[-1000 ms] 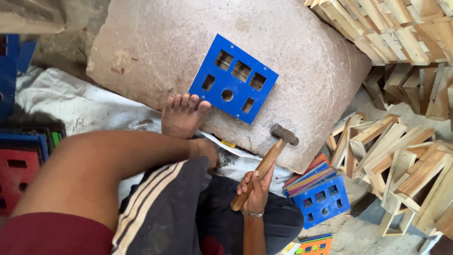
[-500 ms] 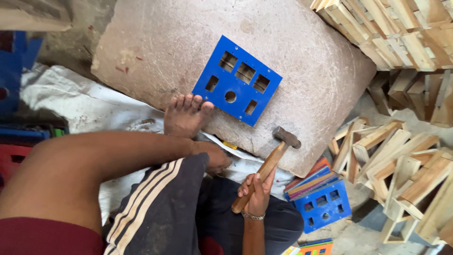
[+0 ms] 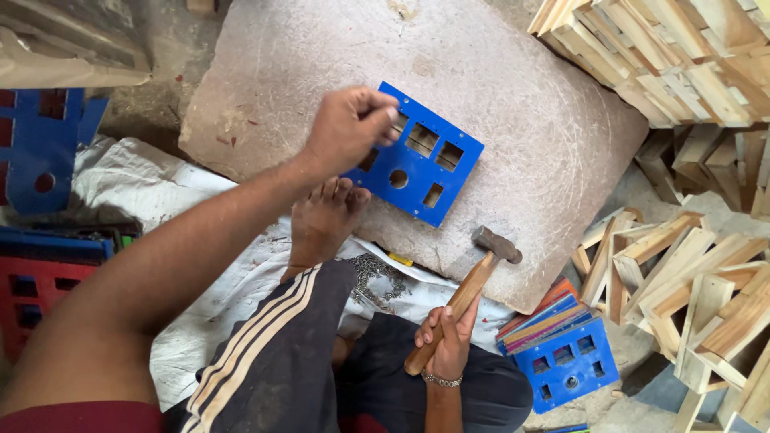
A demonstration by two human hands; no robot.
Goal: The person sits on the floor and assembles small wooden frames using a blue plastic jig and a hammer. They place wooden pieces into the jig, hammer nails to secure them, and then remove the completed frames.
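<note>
Closest in, the right hand (image 3: pixel 449 341) is wrapped tight around the wooden handle of a hammer (image 3: pixel 465 293), whose metal head rests on the near edge of the big stone slab (image 3: pixel 513 120). Further out, the left hand (image 3: pixel 346 128) is curled at the near-left corner of the blue panel with cutouts (image 3: pixel 417 156), fingertips pinched together right on its edge, though I can't tell if they've actually got hold of it. The panel lies flat on the slab, just past the bare foot (image 3: pixel 321 220), with stacks of wooden frames (image 3: pixel 690 56) off to the far right.
</note>
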